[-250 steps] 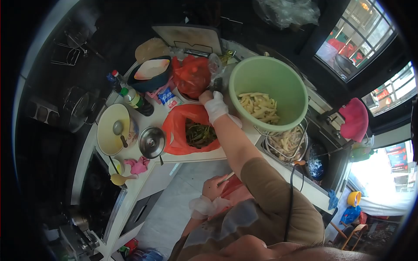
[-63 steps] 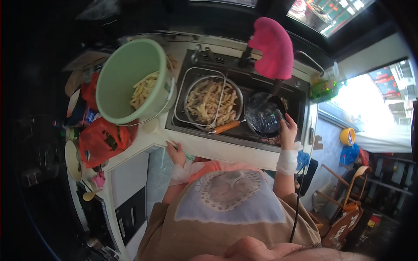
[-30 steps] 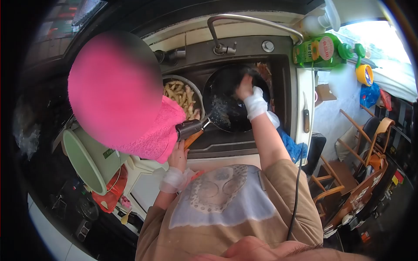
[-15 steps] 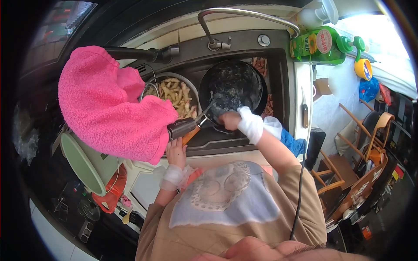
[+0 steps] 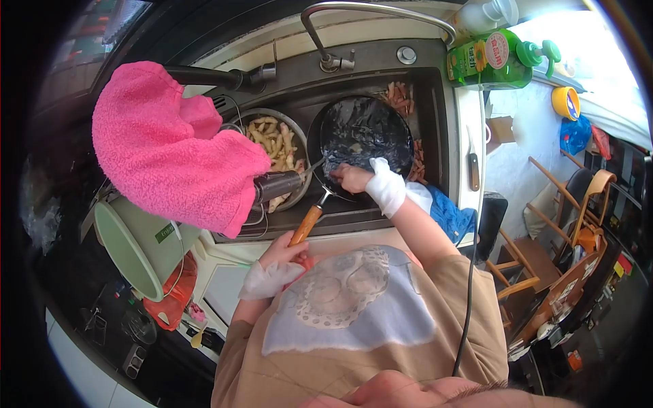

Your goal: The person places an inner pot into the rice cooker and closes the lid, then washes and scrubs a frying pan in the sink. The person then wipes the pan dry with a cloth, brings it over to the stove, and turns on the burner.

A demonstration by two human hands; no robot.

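Observation:
A black frying pan (image 5: 367,126) holding moving water sits tilted in the dark sink (image 5: 427,102). My left hand (image 5: 282,249) is closed around its wooden handle (image 5: 307,224), near the handle's end. Inside the pan's near edge is my right hand (image 5: 354,178), its fingers bent together by the water; what they hold, if anything, is hidden. From the dark faucet spout (image 5: 277,185), water runs into the pan. Left of the pan stands a metal bowl (image 5: 299,136) of chicken feet (image 5: 272,141), partly behind the spout.
A pink towel (image 5: 170,156) hangs over the faucet. Reddish meat strips (image 5: 401,98) lie in the sink's right side. A knife (image 5: 473,166) rests on the right ledge, below a green soap bottle (image 5: 490,60). A thin metal tap (image 5: 326,61) arches behind the sink.
My left hand has moved slightly right and the wooden handle has come out from behind the spout, swinging rightward. My right hand has shifted a little left, and the water in the pan looks different.

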